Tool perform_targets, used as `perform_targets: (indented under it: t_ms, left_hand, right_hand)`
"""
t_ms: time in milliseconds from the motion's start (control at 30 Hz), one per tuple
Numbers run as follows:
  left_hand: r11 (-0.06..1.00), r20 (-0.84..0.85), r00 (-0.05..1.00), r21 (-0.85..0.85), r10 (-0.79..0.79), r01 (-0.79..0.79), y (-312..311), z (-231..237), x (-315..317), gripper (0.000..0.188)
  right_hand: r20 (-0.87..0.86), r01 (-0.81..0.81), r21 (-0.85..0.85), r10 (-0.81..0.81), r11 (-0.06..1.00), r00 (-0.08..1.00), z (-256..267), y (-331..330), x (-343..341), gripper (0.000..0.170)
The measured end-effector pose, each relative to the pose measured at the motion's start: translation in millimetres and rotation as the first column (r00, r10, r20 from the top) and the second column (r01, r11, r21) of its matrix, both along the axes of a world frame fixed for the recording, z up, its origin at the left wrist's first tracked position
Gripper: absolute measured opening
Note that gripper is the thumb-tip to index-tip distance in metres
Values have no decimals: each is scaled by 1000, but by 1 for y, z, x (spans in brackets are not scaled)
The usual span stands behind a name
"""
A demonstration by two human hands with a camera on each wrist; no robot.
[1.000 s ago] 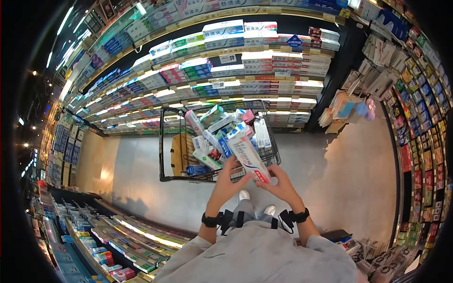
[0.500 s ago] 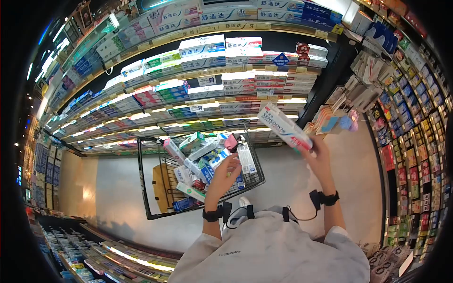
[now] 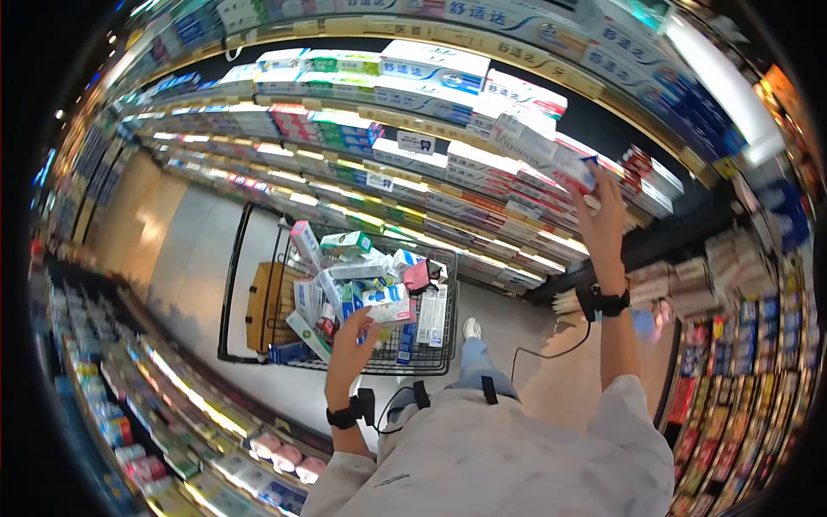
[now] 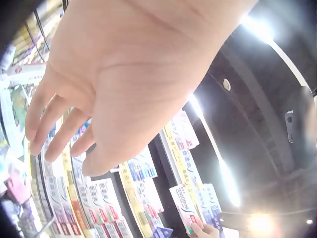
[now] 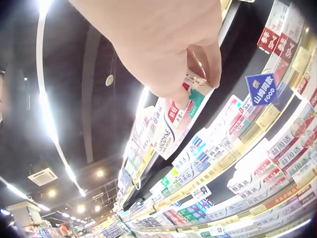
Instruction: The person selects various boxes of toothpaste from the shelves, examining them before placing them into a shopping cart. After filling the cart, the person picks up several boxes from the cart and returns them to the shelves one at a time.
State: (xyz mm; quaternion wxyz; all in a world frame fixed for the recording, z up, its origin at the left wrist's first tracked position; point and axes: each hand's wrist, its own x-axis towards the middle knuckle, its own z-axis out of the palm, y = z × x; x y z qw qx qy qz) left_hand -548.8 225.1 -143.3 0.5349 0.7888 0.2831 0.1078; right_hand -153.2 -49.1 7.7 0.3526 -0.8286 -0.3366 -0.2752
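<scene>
My right hand (image 3: pixel 601 215) is raised to the shelves and pinches one end of a white Sensodyne toothpaste box (image 3: pixel 536 151). In the right wrist view the thumb and fingers grip the red and green end of the toothpaste box (image 5: pixel 168 126), which slants in front of the shelf. Over the near side of the shopping cart (image 3: pixel 226 302) hovers my left hand (image 3: pixel 347 349), its fingers loosely extended and holding nothing. Many toothpaste boxes lie heaped in the cart below it, with a pink item (image 3: pixel 417 276) among them.
Tiered shelves of toothpaste boxes (image 3: pixel 431 73) stretch across the front. A blue diamond-shaped sign (image 5: pixel 262 89) sticks out at one shelf edge. Another shelf unit (image 3: pixel 164 388) stands at the near left, and racks of small packets (image 3: pixel 732 379) stand at the right.
My right hand has carried the Sensodyne box from above the cart up and right to the shelves. The left hand has let go of it and stays low by the cart.
</scene>
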Motion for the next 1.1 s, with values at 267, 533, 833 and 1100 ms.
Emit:
perform_targets:
  t_ms: [267, 533, 833, 1100]
  left_hand:
    - [958, -151, 947, 21, 285, -285, -71, 35, 14, 41]
    - [852, -175, 836, 39, 520, -522, -113, 51, 6, 39]
    - [882, -131, 872, 63, 472, -467, -113, 39, -2, 37]
    - [884, -30, 887, 98, 461, -457, -86, 53, 0, 38]
  right_hand:
    - [9, -152, 2, 152, 988, 988, -4, 38, 127, 48]
    - [-10, -129, 59, 129, 990, 992, -23, 62, 167, 47]
    - [-138, -89, 25, 91, 996, 986, -27, 65, 178, 44]
    - [-162, -55, 29, 59, 998, 985, -27, 71, 179, 44]
